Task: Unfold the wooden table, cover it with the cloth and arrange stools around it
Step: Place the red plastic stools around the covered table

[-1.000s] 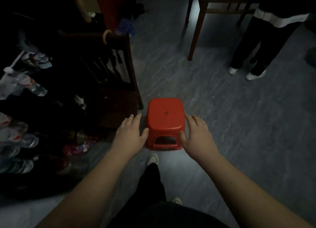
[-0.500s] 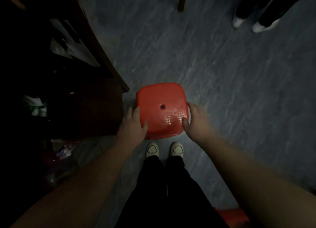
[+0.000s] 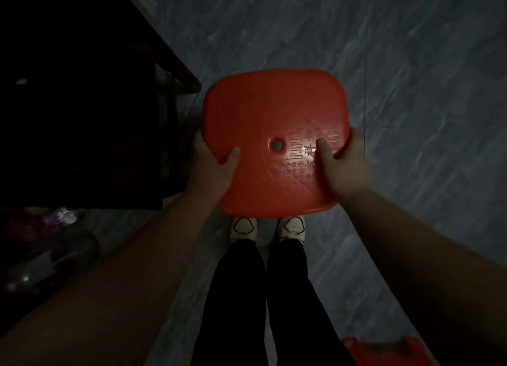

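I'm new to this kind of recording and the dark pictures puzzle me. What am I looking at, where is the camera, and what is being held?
No machine here: a person wears one camera on the head, looking down, so you see their own dark trousers and white shoes. The grips are bare hands. The left grip and the right grip each clasp a side edge of a red plastic stool, thumbs on its seat. Its legs are hidden, so I cannot tell whether it is lifted off the grey floor. Dark furniture stands to the left, and part of a second red stool shows at bottom right.
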`<state>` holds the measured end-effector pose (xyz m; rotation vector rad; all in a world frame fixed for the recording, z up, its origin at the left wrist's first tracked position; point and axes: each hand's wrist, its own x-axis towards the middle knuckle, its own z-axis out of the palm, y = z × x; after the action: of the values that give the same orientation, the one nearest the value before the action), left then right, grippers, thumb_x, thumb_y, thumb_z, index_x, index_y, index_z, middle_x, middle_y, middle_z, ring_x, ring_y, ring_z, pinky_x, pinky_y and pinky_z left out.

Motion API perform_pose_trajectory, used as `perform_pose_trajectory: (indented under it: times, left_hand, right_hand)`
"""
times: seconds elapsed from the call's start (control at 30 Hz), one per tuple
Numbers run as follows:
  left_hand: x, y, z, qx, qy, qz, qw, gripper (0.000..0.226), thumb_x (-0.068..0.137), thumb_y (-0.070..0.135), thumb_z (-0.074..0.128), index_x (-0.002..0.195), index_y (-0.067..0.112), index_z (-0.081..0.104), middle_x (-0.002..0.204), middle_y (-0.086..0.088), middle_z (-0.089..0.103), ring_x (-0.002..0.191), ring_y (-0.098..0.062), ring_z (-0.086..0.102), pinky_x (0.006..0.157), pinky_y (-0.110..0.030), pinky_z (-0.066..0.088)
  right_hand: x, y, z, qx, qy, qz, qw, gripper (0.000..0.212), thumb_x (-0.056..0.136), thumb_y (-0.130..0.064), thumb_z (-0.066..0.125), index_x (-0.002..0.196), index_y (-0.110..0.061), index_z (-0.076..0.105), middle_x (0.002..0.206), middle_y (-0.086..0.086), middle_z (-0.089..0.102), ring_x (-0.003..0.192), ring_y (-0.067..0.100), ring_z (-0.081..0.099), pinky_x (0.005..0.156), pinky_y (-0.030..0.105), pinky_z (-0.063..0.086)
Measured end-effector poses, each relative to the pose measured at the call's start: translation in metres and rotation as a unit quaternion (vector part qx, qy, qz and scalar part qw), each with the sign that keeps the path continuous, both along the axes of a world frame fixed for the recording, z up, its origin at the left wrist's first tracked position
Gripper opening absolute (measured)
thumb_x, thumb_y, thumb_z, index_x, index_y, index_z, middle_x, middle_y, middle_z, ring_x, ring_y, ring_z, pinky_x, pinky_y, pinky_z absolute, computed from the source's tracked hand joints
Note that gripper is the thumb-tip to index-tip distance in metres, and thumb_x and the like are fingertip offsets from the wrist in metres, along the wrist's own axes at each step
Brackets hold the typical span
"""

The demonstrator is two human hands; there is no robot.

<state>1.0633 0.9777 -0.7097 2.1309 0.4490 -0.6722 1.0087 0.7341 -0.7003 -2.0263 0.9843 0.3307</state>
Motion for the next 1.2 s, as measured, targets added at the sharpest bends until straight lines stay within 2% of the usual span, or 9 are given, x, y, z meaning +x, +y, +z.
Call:
perform_pose_trajectory:
  times: [0.07,0.2,0.3,0.37,0.6,0.73,0.83,0.97,1.2]
  left_hand:
    - [-0.003,-0.001,0.005,-0.005,0.003,0.006,1.000,0.086,0.092,0.047,0.062,0.156,0.020,0.010,0.148,0.000,0.042,0.124,-0.015,0.050,0.100,-0.033,0.041]
    - [-0.002,-0.001,0.043,0.006,-0.015,0.009,1.000,0.087,0.091,0.052,0.060,0.156,0.021,0.011,0.150,-0.003,0.044,0.126,-0.021,0.052,0.100,-0.034,0.041]
    - [0.004,-0.003,0.105,0.015,-0.056,0.008,0.998,0.086,0.090,0.056,0.059,0.155,0.022,0.014,0.149,-0.003,0.044,0.127,-0.020,0.051,0.104,-0.038,0.042]
    - [0.010,-0.001,0.155,0.020,-0.085,0.004,0.996,0.088,0.089,0.056,0.058,0.156,0.019,0.014,0.151,-0.007,0.043,0.130,-0.021,0.049,0.108,-0.037,0.040]
    - [0.015,0.008,0.365,0.052,-0.158,-0.001,0.986,0.087,0.094,0.048,0.058,0.158,0.014,0.009,0.156,-0.016,0.033,0.139,-0.028,0.040,0.110,-0.030,0.031]
    - [0.005,0.015,0.467,0.054,-0.199,-0.033,0.978,0.087,0.095,0.045,0.056,0.159,0.017,0.004,0.156,-0.019,0.030,0.136,-0.035,0.042,0.108,-0.034,0.034]
    - [0.001,0.024,0.521,0.030,-0.230,-0.072,0.970,0.087,0.095,0.048,0.055,0.158,0.028,-0.001,0.158,-0.015,0.027,0.135,-0.033,0.043,0.108,-0.037,0.035]
    - [0.005,0.023,0.563,0.031,-0.278,-0.122,0.952,0.079,0.095,0.051,0.052,0.158,0.035,0.007,0.155,-0.016,0.033,0.135,-0.031,0.045,0.111,-0.038,0.035]
    - [0.017,-0.025,0.593,0.043,-0.309,-0.208,0.927,0.074,0.095,0.052,0.052,0.157,0.038,0.013,0.150,-0.013,0.037,0.131,-0.029,0.047,0.107,-0.034,0.035]
  right_hand:
    - [0.001,0.000,0.004,0.014,-0.007,-0.004,1.000,0.053,0.094,-0.045,0.059,0.139,-0.023,0.042,0.107,-0.013,0.057,0.084,-0.004,0.054,0.072,0.012,0.033]
    - [0.007,0.000,0.043,0.018,-0.018,-0.003,1.000,0.048,0.094,-0.046,0.058,0.134,-0.024,0.044,0.102,-0.017,0.055,0.088,0.003,0.056,0.073,0.016,0.037]
    - [0.015,0.001,0.107,-0.002,-0.034,0.001,0.999,0.042,0.094,-0.043,0.058,0.130,-0.024,0.048,0.094,-0.023,0.052,0.080,-0.003,0.053,0.066,0.009,0.032]
    - [0.020,0.001,0.163,0.004,-0.045,0.014,0.999,0.045,0.095,-0.042,0.058,0.133,-0.022,0.046,0.101,-0.018,0.053,0.081,-0.005,0.052,0.067,0.010,0.034]
    - [0.023,0.013,0.377,-0.043,-0.100,0.046,0.993,0.053,0.094,-0.040,0.059,0.137,-0.014,0.040,0.131,0.006,0.058,0.116,0.022,0.058,0.084,0.018,0.033]
    - [0.010,0.018,0.475,-0.082,-0.139,0.065,0.985,0.072,0.093,-0.045,0.057,0.148,-0.009,0.028,0.141,0.015,0.052,0.126,0.031,0.054,0.099,0.031,0.039]
    - [-0.005,0.019,0.531,-0.113,-0.157,0.073,0.978,0.085,0.092,-0.050,0.055,0.156,-0.016,0.011,0.152,0.014,0.041,0.133,0.032,0.047,0.107,0.039,0.037]
    - [-0.024,0.020,0.573,-0.154,-0.190,0.083,0.966,0.084,0.093,-0.050,0.055,0.158,-0.029,0.007,0.154,0.012,0.035,0.132,0.032,0.047,0.105,0.039,0.038]
    - [-0.053,-0.005,0.583,-0.157,-0.183,0.013,0.970,0.078,0.095,-0.052,0.052,0.157,-0.035,0.009,0.152,0.015,0.037,0.129,0.033,0.049,0.104,0.039,0.039]
